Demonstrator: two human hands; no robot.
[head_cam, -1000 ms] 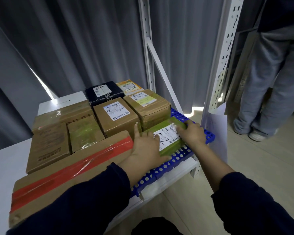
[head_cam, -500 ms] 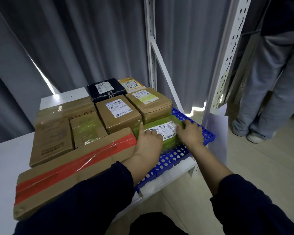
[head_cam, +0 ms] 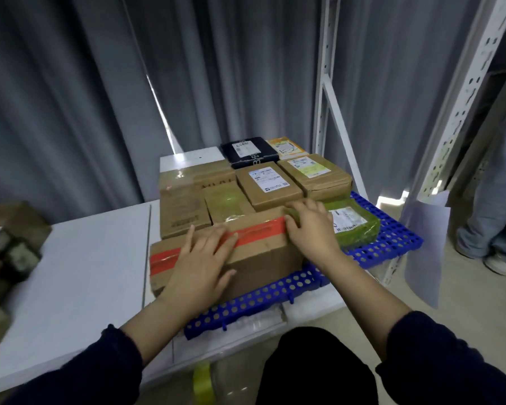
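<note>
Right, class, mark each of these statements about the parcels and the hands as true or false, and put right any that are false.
1. The left hand lies flat on top of the long box with red tape. True.
2. The right hand holds the green parcel up in the air. False: the hand rests on the right end of the taped box, and the parcel lies on the blue mat.
3. The black box sits in the back row of the parcels. True.
4. The blue mat is a solid sheet. False: it is full of round holes.
</note>
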